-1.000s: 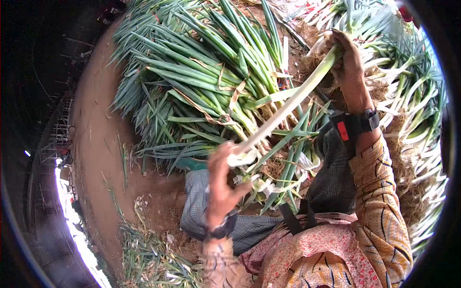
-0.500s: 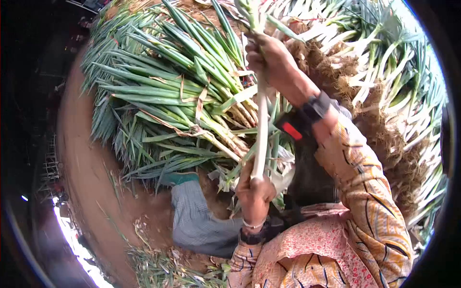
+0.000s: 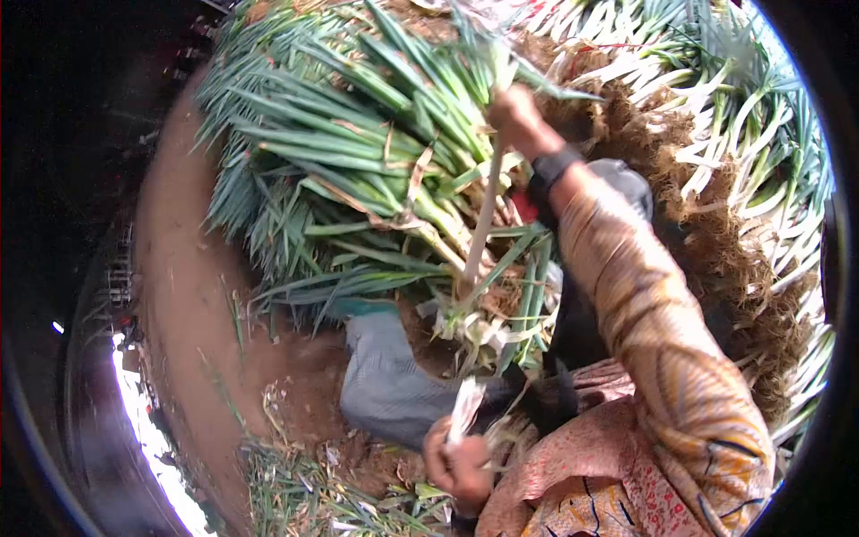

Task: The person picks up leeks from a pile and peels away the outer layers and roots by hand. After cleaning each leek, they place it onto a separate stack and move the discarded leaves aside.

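My right hand (image 3: 516, 116) is closed around a long green onion (image 3: 486, 210) just below its leaves. Its pale stem hangs down and leftward, blurred by motion. Lower down, close to my lap, my left hand (image 3: 458, 465) grips a whitish strip of peeled onion skin (image 3: 466, 407). Left of the held stem lies a large heap of green onions (image 3: 358, 143), leaves pointing left. Loose peelings and leaves (image 3: 488, 331) lie under the stem's lower end, between my hands.
Rows of green onions with dirty roots (image 3: 716, 197) fill the right side. My bent leg in grey trousers (image 3: 385, 376) is at lower centre. Trimmed leaves (image 3: 331, 497) litter the brown ground (image 3: 188, 295) at lower left.
My left hand has left the stem and moved down toward my lap, with a strip of skin in it. My right hand, still on the green onion, has shifted slightly right and down.
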Tool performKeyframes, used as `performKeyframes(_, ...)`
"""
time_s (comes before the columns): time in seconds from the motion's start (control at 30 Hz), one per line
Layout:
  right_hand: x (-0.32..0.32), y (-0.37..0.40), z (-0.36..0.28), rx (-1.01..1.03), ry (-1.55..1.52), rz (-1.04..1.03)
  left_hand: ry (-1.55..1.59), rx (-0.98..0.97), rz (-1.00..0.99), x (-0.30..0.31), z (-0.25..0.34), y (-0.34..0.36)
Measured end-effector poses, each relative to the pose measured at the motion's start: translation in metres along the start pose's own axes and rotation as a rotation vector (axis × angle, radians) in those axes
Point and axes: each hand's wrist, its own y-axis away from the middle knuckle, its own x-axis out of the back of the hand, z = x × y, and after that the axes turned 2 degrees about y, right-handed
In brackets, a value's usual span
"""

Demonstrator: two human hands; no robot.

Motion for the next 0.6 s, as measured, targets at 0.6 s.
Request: performKeyframes(0.6, -0.199, 0.198, -0.211, -0.407, -0.022, -0.459, 0.418, 0.372, -0.518, -0.080, -0.012, 0.030)
